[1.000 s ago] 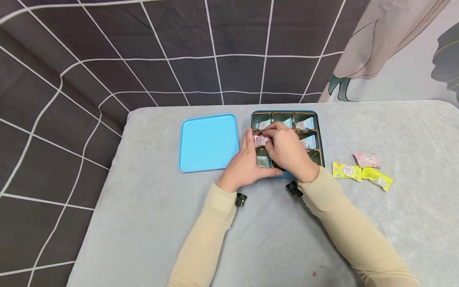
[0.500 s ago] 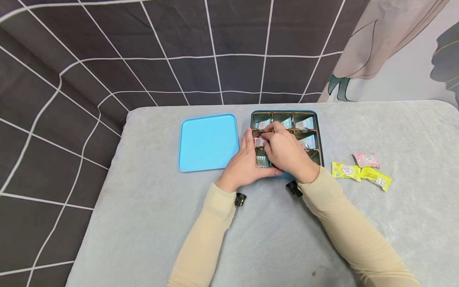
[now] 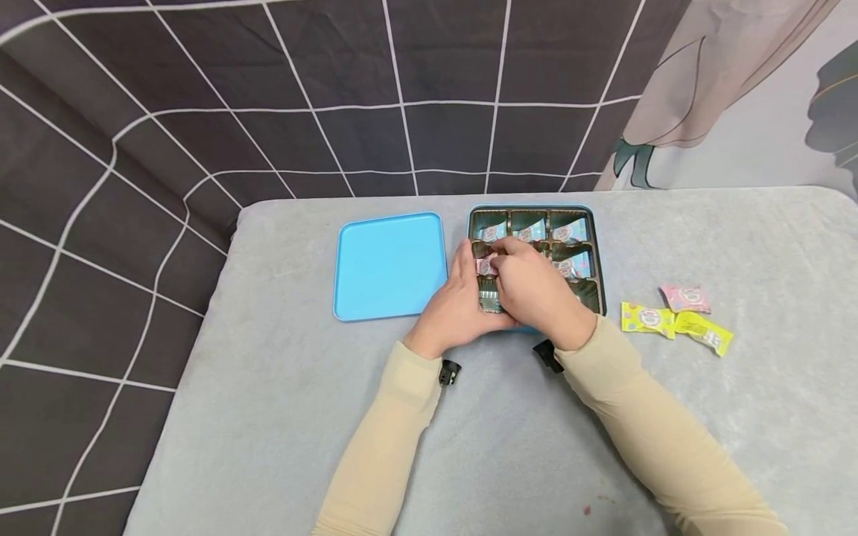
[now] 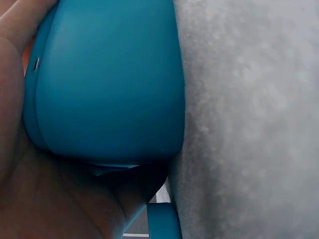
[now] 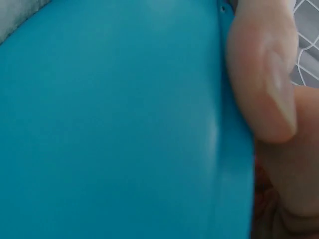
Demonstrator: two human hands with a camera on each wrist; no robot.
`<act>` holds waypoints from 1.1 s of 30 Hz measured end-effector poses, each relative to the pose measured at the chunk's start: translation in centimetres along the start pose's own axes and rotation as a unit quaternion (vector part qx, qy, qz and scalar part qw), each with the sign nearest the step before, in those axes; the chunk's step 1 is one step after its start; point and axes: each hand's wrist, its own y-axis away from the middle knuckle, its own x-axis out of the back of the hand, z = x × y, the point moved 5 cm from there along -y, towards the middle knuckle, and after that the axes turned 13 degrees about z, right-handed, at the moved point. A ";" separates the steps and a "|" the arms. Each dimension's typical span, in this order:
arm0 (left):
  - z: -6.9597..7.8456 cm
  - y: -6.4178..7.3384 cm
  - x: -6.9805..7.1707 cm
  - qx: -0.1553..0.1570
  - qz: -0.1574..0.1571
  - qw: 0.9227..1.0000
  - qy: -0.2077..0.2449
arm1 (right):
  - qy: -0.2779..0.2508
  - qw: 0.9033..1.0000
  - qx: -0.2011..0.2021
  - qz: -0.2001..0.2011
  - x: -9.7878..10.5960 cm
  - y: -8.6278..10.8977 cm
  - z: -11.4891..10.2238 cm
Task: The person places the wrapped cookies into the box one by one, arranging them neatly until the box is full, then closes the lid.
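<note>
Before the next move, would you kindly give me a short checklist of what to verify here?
1. Left hand bracing the blue tin: ok, placed against its left and near sides.
2. Blue lid off: ok, lying on the grey cloth left of the tin.
3. Right hand holding the tin's pink candy: cannot tell, contact partly hidden.
4. Far row filled: ok, blue candies in all three compartments.
5. Every candy inside: not ok, a loose pink candy and two yellow candies lie outside.
</note>
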 end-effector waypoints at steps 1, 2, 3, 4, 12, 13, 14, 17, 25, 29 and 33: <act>0.0 0.0 0.0 -0.002 0.001 1.000 -0.002 | 0.003 1.000 0.003 -0.001 0.0 0.0 0.0; 0.0 0.0 0.0 -0.004 0.001 1.000 -0.003 | 0.009 1.000 0.002 -0.004 0.1 0.1 0.0; 0.0 0.0 0.0 -0.004 0.001 1.000 -0.001 | 0.017 1.000 0.002 -0.006 0.1 0.1 0.0; 0.0 0.0 0.0 -0.004 0.001 1.000 0.002 | 0.023 1.000 0.001 -0.008 0.1 0.2 0.1; 0.0 -0.1 0.1 -0.004 0.009 1.000 0.006 | 0.062 0.997 0.004 -0.034 0.1 0.4 0.5; 0.0 -0.1 0.1 -0.003 0.009 1.000 0.004 | 0.063 0.997 0.003 -0.038 0.0 0.5 0.5; 0.0 -0.2 0.1 -0.003 0.009 1.000 0.003 | 0.062 0.997 0.001 -0.042 0.0 0.5 0.5; 0.0 -0.2 0.1 -0.001 0.007 1.000 0.002 | 0.053 0.998 -0.008 -0.043 0.0 0.6 0.6; 0.1 0.1 0.1 0.007 -0.002 1.000 0.006 | 0.015 0.999 -0.031 -0.019 0.7 0.6 0.6; 0.1 0.2 0.0 0.005 -0.005 1.000 0.006 | 0.004 0.999 -0.044 -0.010 1.0 0.7 0.6; 0.2 0.2 0.0 0.003 -0.002 1.000 0.016 | -0.010 0.999 -0.050 -0.002 1.3 0.7 0.7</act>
